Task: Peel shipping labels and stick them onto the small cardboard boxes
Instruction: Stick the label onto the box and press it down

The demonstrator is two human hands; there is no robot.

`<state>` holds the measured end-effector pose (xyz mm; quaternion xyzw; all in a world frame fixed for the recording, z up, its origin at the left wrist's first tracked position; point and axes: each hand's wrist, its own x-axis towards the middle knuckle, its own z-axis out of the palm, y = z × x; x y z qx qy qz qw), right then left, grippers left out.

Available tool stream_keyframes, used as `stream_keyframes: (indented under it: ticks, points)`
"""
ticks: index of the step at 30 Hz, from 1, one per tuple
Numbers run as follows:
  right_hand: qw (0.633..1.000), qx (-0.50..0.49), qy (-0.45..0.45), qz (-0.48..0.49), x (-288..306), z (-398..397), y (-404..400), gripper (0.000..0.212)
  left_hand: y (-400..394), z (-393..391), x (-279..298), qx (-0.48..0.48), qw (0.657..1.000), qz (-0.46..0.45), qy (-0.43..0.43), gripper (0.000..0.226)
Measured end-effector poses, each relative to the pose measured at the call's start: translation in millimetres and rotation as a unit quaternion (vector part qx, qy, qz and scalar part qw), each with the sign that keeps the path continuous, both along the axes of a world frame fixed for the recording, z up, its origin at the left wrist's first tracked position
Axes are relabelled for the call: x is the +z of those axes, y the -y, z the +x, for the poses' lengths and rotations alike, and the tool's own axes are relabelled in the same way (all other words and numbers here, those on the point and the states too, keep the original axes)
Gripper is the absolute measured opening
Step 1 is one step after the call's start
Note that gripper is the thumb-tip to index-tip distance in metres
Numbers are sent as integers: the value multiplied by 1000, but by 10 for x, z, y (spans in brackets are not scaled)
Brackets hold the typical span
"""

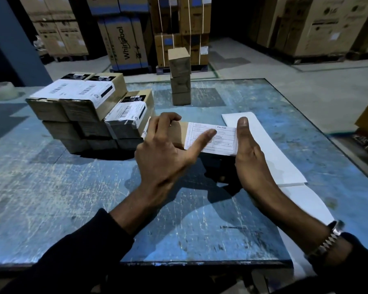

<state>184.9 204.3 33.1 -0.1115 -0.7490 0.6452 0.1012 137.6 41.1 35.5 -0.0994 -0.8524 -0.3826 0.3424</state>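
Mid-bench, left hand (164,149) presses the label (212,137) onto the box (176,132) with its thumb; right hand (251,158), fingers straight, braces the box's end. Labelled stack (89,115) crowds left; backing sheets (270,149) right.

Dim bluish light is falling from above, hands (204,153) casting hard shadows on the counter (51,198), whose edges are bowing.

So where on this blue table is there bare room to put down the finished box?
Bare table lies in front of the labelled box stack, left of the left hand. More lies behind it, beside the plain box tower. The right is crowded with label backing sheets.
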Motion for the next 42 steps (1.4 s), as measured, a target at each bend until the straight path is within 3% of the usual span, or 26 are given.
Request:
stream_keyframes:
  ticks: [6,8,11,14,22,28,31,35,39,42]
  points:
    - [1000,-12,-9,0,83,31,-18,81,84,-71,25,-10,998,62,-27,37]
    - [999,-18,1,-44,109,26,-32,79,105,-41,31,-27,997,66,-19,45]
    - [994,-12,-12,-107,169,41,-38,77,71,40,35,-76,996,38,12,77]
    - [998,0,-13,-68,199,50,-34,84,38,58,36,-94,994,46,37,88]
    - [994,-3,-103,38,108,3,1,74,78,16,52,-77,989,105,65,88]
    - [986,-17,-127,109,74,6,-27,44,76,49,89,-62,989,112,71,80]
    - [986,-40,-107,121,74,6,-33,61,91,49,96,-59,988,119,78,78]
    - [995,-31,-73,63,120,-4,-44,92,106,37,73,-59,990,101,80,77]
    - [988,-28,-130,80,106,-14,-25,49,62,78,68,-61,992,82,73,71]
    - [984,-24,-130,119,40,-34,-24,49,49,95,74,-75,989,83,92,82]
